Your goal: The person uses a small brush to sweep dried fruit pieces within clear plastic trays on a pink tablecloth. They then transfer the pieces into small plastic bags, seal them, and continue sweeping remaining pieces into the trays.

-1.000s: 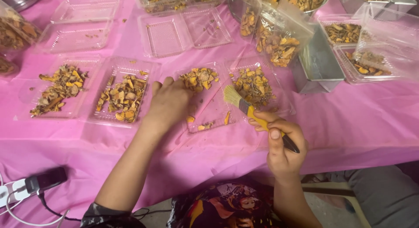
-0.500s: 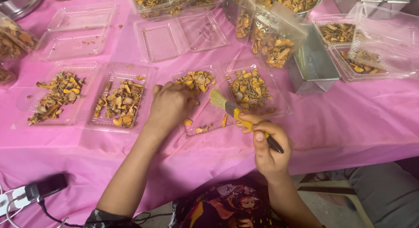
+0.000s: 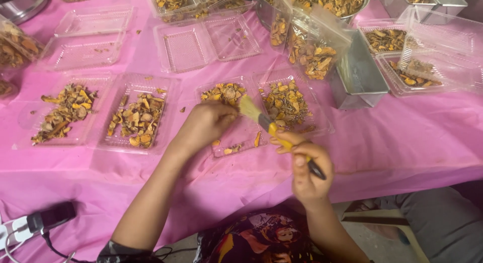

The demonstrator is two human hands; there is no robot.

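My right hand (image 3: 308,168) is shut on a brush (image 3: 271,128) with a yellow and black handle. Its pale bristles point up and left and meet the fingertips of my left hand (image 3: 202,126). That hand hovers with curled fingers over the left half of an open clear clamshell tray (image 3: 322,128). Whether it pinches anything is hidden. Both halves of the tray hold dried yellow-brown pieces (image 3: 284,103), and a few loose bits lie under my left hand.
Two more clear trays of dried pieces (image 3: 137,119) sit to the left on the pink tablecloth (image 3: 402,142). Empty clamshell trays (image 3: 207,42) lie behind. A metal tin (image 3: 358,78) and filled containers stand at the right. A plug and cable (image 3: 46,220) lie at the near left edge.
The brush bristles have moved left from over the right half of the tray to my left hand's fingertips. My left hand stays over the tray.
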